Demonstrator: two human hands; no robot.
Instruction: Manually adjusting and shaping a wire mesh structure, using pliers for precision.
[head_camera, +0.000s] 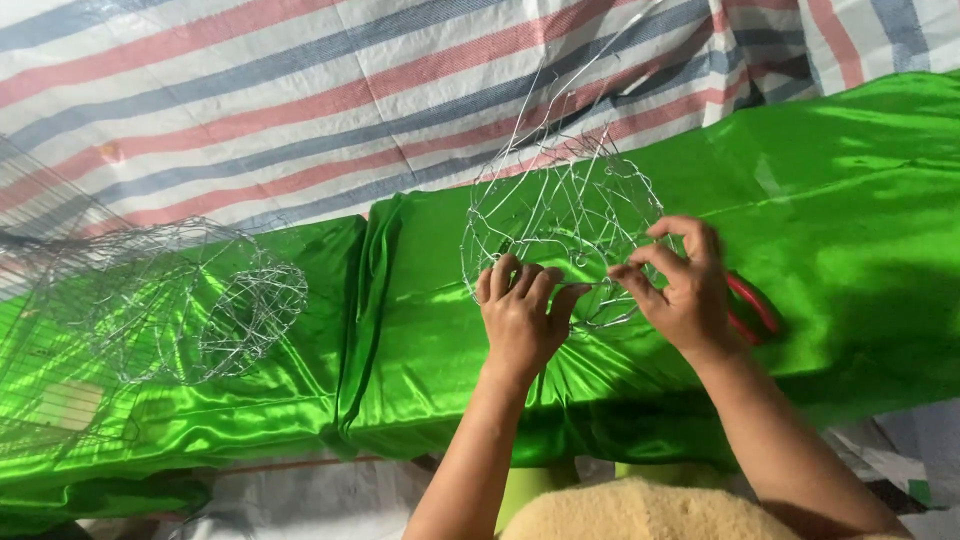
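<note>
A round basket-like frame of thin silver wire (560, 215) stands on shiny green satin cloth (850, 200), with long loose wire ends rising from its top. My left hand (522, 318) grips the frame's lower rim, fingers curled over the wire. My right hand (682, 288) pinches a wire at the frame's lower right edge between thumb and fingers. Both hands touch the same frame, close together.
Other finished wire frames (190, 300) lie on the green cloth at the left. Red-handled pliers (750, 305) lie just right of my right hand. A red, blue and white striped tarpaulin (250, 90) covers the ground behind. A beige fleecy cushion (640, 512) lies at the bottom edge.
</note>
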